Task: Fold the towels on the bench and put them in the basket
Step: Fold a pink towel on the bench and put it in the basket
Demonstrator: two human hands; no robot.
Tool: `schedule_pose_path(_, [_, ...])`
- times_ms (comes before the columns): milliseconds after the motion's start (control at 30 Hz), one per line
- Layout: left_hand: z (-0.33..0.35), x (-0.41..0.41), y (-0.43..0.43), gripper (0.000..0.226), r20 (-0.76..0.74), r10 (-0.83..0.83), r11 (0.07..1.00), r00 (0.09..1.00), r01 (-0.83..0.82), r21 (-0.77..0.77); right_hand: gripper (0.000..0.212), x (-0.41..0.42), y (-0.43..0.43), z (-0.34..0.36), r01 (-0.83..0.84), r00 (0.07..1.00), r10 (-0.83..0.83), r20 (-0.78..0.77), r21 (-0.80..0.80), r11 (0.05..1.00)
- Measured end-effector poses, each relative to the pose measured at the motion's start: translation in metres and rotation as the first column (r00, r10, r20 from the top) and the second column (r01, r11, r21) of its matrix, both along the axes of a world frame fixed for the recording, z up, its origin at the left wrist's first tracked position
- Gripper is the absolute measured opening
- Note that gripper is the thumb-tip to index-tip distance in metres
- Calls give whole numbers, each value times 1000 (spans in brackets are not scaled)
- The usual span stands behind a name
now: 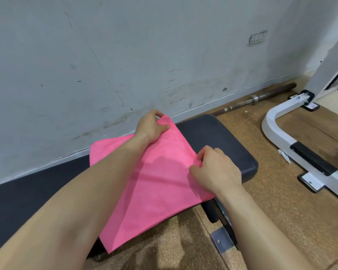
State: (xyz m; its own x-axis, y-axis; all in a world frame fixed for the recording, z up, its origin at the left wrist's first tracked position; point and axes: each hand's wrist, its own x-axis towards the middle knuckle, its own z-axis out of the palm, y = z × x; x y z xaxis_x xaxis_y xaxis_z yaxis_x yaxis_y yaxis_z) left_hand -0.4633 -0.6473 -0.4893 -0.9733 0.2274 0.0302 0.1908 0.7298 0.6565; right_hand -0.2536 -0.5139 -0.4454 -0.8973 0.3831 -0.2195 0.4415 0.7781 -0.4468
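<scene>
A scuffed grey wall (105, 55) filled the upper half of the frame, with a speckled cork-brown floor (271, 211) running along the right side and the bottom. The dark padded worktop (219, 141) cut across the middle from the lower left toward centre right, its rounded end stopping right of centre, and its metal foot (220, 240) showed beneath it at lower centre. At the right edge curved the white frame of a gym machine (281, 137), and a barbell (261, 96) lay on the floor along the foot of the wall, above the worktop's end. No container showed anywhere in the frame.

The pink towel (154, 182) lay spread on the worktop at centre frame, turned diamond-wise. It looked smooth and fairly flat, with a faint crease running across its middle; its near corner hung over the worktop's front edge toward the lower centre, and its left corner lay close to the wall.

Two bare forearms reached in from the bottom of the frame. The left hand (151, 127), just above centre, pinched the towel's far corner between thumb and fingers, its grip closed on the cloth and lifting that tip a little. The right hand (217, 168), right of centre, had its grip pressed together on the towel's right corner, fingers curled over the bunched edge near the worktop's end.
</scene>
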Motion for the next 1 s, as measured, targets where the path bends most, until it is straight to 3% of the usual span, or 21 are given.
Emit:
schedule_pose_path(100, [19, 27, -6, 33, -45, -34, 992, 998, 39, 121, 29, -11, -6, -5, -26, 988, 15, -156, -73, 997])
schedule_pose_path(233, [42, 78, -29, 43, -36, -138, 956, 990, 143, 255, 42, -24, -22, 5, -113, 913, 42, -407, -151, 982])
schedule_pose_path(333, [52, 106, -46, 48, -25, -157, 942, 987, 158, 295, 47, -29, -38, 13, -211, 914, 130, -385, -175, 962])
schedule_pose_path(433, [59, 121, -63, 48, -67, -142, 942, 988, 156, 297, 24, -29, -52, 21, -278, 918, 164, -361, -289, 916])
schedule_pose_path(533, [65, 128, -79, 44, -63, -113, 937, 992, 127, 325, 18, -29, -61, 25, -306, 890, 157, -427, -307, 901])
schedule_pose_path(733, [70, 149, -106, 18, -43, -185, 932, 982, 189, 309, 3, -20, -67, 35, -370, 847, 130, -515, -396, 840])
schedule_pose_path(1000, [81, 176, -124, 8, -88, -176, 873, 980, 197, 447, 18, -6, -73, 41, -367, 865, 53, -499, -557, 745])
